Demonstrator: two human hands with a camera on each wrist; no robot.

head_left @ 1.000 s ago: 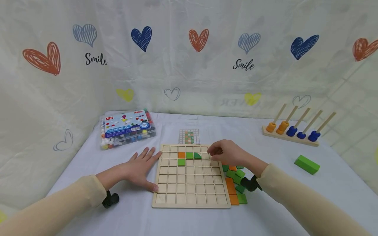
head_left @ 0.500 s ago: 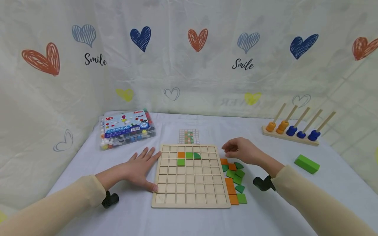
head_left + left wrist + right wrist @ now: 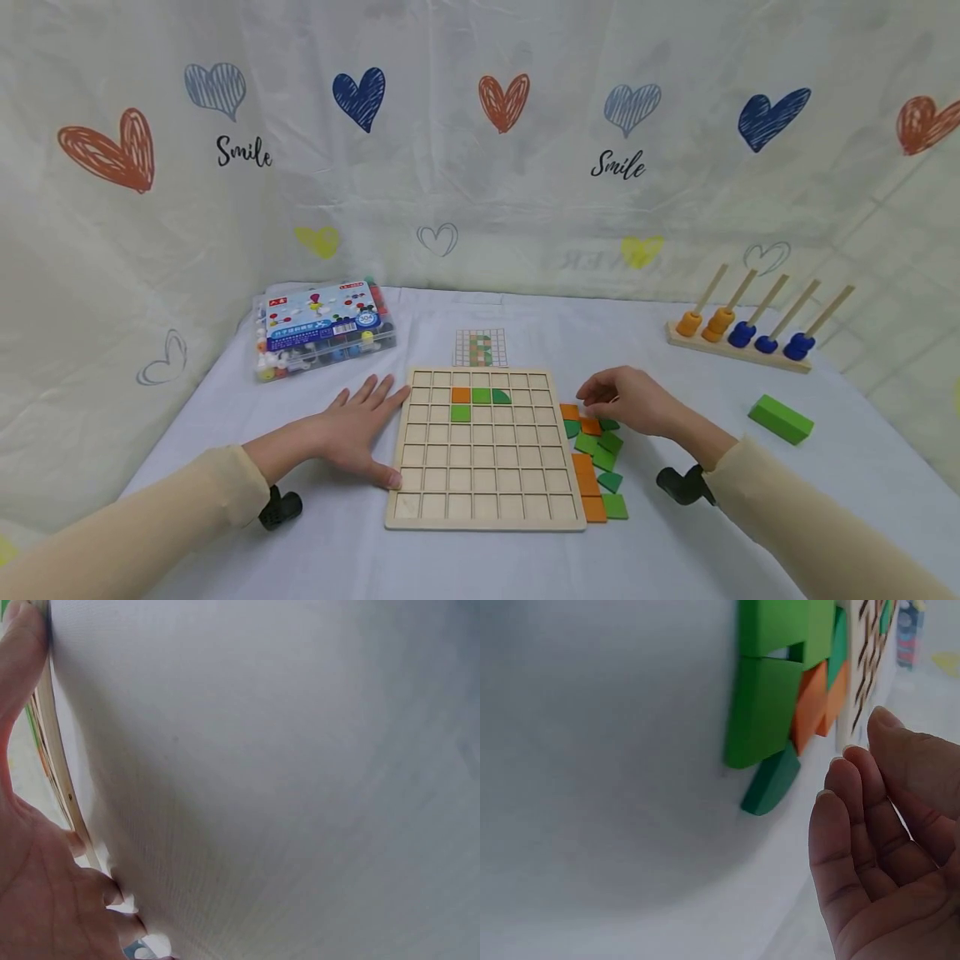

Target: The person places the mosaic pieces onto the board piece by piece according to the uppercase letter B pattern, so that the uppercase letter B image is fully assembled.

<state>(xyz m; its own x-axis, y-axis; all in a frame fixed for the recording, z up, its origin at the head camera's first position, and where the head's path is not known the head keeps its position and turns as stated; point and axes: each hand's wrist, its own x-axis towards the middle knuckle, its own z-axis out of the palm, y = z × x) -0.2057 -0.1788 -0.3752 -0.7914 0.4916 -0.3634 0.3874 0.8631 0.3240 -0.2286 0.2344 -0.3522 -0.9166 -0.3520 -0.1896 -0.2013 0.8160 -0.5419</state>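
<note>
A wooden grid board (image 3: 486, 479) lies flat on the table. Near its top sit an orange square tile (image 3: 461, 395), a light green tile (image 3: 481, 396), a dark green quarter-round tile (image 3: 501, 397) and another light green tile (image 3: 461, 413). My left hand (image 3: 348, 437) is spread on the cloth, thumb and forefinger touching the board's left edge. The right hand (image 3: 633, 402) hovers by the upper end of the loose tiles (image 3: 587, 475) right of the board. In the right wrist view its fingers (image 3: 829, 825) bend loosely, holding nothing, apart from a dark green tile (image 3: 772, 780).
Behind the board lies a pattern card (image 3: 480, 347). A clear box of coloured beads (image 3: 324, 327) stands back left. A peg stand (image 3: 738, 346) with orange and blue beads is back right, with a green block (image 3: 780, 418) in front of it.
My right hand has moved right, off the board's upper right part, and then down to the top of the loose tiles. The left hand has stayed in place.
</note>
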